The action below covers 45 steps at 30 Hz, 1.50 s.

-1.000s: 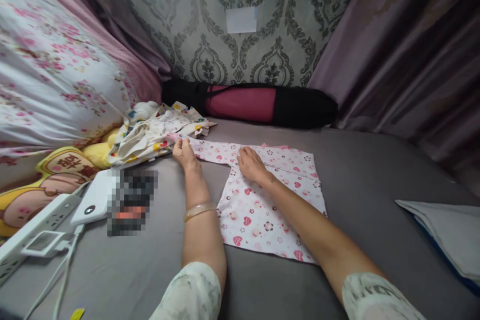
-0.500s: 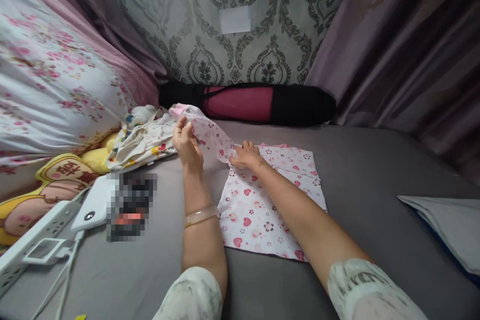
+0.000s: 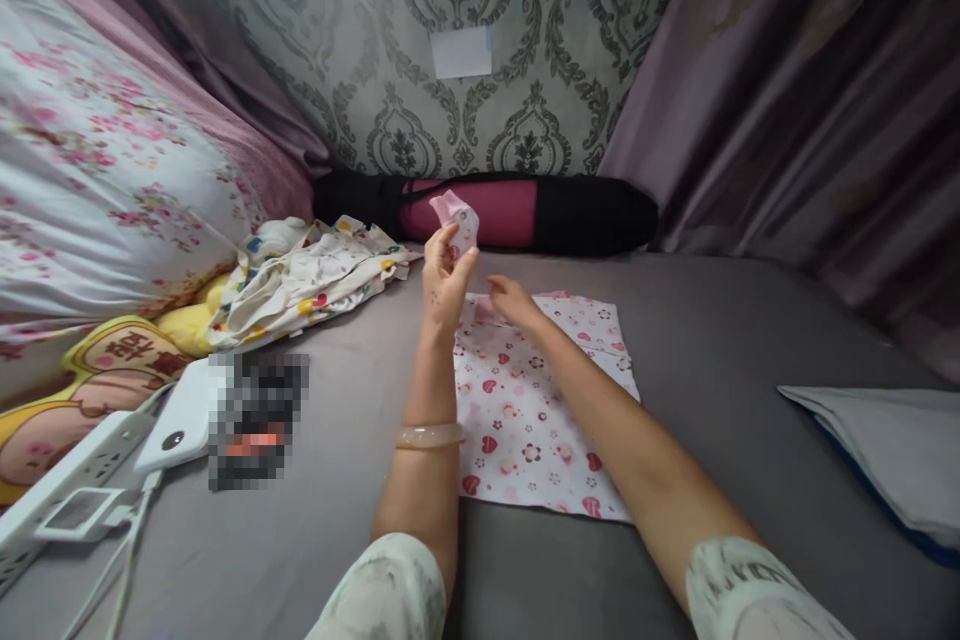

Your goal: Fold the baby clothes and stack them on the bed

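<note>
A white garment (image 3: 525,455) printed with pink hearts and flowers lies folded on the grey sheet. My left hand (image 3: 448,280) is raised over its far left corner and pinches a pink-edged end of the fabric, which sticks up above the fingers. Just to the right, my right hand (image 3: 514,302) hovers at the garment's far edge. Its fingers point left and sit close together; whether they grip any cloth cannot be made out.
A black and maroon roll bag (image 3: 472,210) lies along the wall. On the left are a crumpled patterned cloth (image 3: 300,285), a yellow cushion (image 3: 112,370), a white power bank (image 3: 184,415) and a power strip (image 3: 82,465). Folded white fabric (image 3: 885,450) lies at right.
My left hand has moved right with the fabric end, which was stretched out to the left and is now over the garment. My right hand has shifted slightly right, off the fold it was pressing.
</note>
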Each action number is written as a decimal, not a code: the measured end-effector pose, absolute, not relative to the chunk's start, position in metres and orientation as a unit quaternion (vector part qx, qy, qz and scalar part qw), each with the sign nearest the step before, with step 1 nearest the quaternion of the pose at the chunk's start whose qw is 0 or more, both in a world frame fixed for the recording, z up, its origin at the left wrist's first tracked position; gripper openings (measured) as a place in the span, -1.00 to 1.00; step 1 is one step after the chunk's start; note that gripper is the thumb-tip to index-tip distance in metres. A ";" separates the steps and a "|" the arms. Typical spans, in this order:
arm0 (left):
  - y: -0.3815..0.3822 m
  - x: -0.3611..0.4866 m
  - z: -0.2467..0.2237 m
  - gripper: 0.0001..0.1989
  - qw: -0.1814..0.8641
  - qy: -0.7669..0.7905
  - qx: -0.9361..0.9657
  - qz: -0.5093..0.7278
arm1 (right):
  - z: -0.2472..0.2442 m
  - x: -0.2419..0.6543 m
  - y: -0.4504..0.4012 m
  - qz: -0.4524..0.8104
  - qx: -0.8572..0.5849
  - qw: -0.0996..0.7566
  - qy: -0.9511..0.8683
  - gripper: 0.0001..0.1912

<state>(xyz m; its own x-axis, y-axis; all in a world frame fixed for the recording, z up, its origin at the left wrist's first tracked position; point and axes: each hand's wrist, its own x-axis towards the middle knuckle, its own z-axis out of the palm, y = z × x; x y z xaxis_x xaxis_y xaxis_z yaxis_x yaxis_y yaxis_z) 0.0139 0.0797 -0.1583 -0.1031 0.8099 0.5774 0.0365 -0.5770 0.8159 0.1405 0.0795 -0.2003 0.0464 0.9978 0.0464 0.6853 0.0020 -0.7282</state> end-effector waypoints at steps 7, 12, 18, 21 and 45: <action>0.066 0.062 -0.179 -0.56 0.272 0.289 0.722 0.567 | -0.197 0.225 0.032 0.595 -0.534 0.547 -0.248 -0.63; 0.048 0.085 -0.194 -0.57 0.307 0.265 0.787 0.465 | -0.204 0.257 0.006 0.620 -0.482 0.587 -0.196 -0.44; 0.036 0.094 -0.200 -0.62 0.345 0.267 0.850 0.296 | -0.209 0.256 -0.002 0.651 -0.441 0.591 -0.176 -0.35; 0.041 0.092 -0.200 -0.67 0.335 0.310 0.837 0.304 | -0.211 0.254 0.002 0.648 -0.432 0.600 -0.180 -0.47; 0.086 0.024 -0.253 -0.44 0.225 0.579 0.754 0.214 | -0.255 0.276 0.018 0.182 -0.721 0.485 -0.461 -0.41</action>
